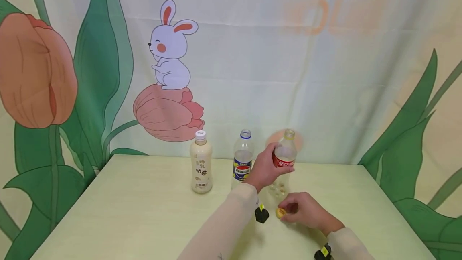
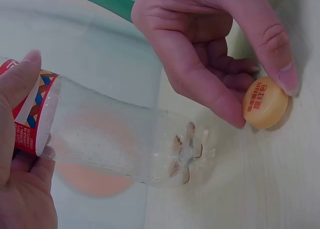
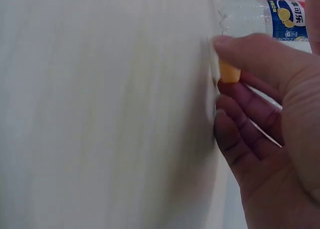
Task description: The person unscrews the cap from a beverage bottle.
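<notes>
My left hand [image 1: 267,168] grips a clear plastic bottle [image 1: 286,146] round its red label; its mouth is uncapped. In the left wrist view the bottle's base [image 2: 182,156] is close over the table. Between thumb and fingers, my right hand [image 1: 306,212] pinches a yellow bottle cap [image 1: 280,212] at the tabletop, in front of the bottle. Red print on the cap's top [image 2: 265,103] shows in the left wrist view. From the right wrist, the cap's orange-yellow side [image 3: 229,72] appears under the thumb.
Left of the gripped bottle stands an uncapped clear bottle [image 1: 243,153] with a blue label, partly behind my left wrist. Further left is a cream milk-tea bottle [image 1: 201,165] with a white cap. Behind the pale table [image 1: 144,208] hangs a printed cloth [image 1: 245,51].
</notes>
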`<state>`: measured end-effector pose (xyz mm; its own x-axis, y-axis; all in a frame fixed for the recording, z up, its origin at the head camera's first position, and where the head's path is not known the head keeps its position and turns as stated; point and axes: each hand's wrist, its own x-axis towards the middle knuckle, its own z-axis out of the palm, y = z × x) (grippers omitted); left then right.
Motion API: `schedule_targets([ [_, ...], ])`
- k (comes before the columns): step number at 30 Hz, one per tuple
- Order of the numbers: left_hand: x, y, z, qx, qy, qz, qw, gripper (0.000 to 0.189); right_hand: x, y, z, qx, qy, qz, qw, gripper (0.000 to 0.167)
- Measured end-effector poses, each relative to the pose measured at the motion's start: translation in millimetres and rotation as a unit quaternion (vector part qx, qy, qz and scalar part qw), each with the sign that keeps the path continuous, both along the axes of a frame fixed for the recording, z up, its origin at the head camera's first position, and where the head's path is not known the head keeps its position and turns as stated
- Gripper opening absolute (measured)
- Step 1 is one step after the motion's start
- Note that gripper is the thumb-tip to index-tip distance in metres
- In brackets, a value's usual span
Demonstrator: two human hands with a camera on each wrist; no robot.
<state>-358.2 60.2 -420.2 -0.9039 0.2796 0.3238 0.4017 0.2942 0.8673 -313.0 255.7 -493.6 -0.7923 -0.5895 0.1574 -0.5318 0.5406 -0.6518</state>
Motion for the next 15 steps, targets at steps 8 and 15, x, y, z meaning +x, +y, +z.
schedule_targets([
  [8, -3.3, 4.5, -4.4, -0.002, -0.014, 0.0, 0.9999, 0.074, -6.2, 3.2, -2.8, 0.027, -0.001, -0.002, 0.9996, 0.022],
  [15, -7.8, 6.4, -10.5, 0.0, -0.013, 0.003, 0.9999, 0.074, -6.2, 2.1, 3.3, 0.044, -0.044, -0.012, 0.998, 0.021],
])
